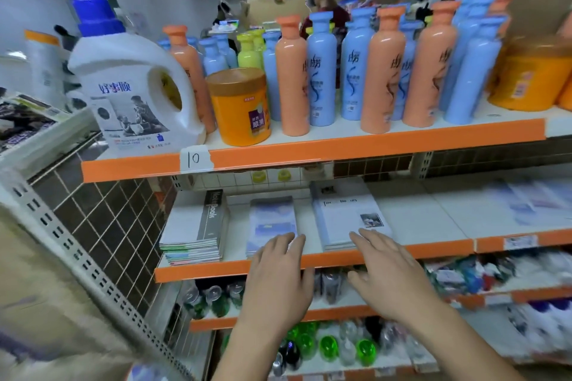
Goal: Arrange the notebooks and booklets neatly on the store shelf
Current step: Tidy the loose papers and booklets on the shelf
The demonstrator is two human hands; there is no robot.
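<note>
In the head view, three stacks lay flat on the middle shelf (433, 249), each with its long axis running near to far. At the left was a thick notebook stack (195, 226), in the middle a pale booklet stack (272, 219), and to its right a white booklet stack (343, 213). More paper goods lay far right (too blurred to count).

Both hands were flat with fingers straight and spread, gripping nothing. The left hand (278, 275) had its fingertips over the near edge of the middle stack. The right hand (390, 275) reached the near edge of the white stack, which lay slightly askew. Each stack extended straight away from its hand, so squaring it likely called for a push or slide.
</note>
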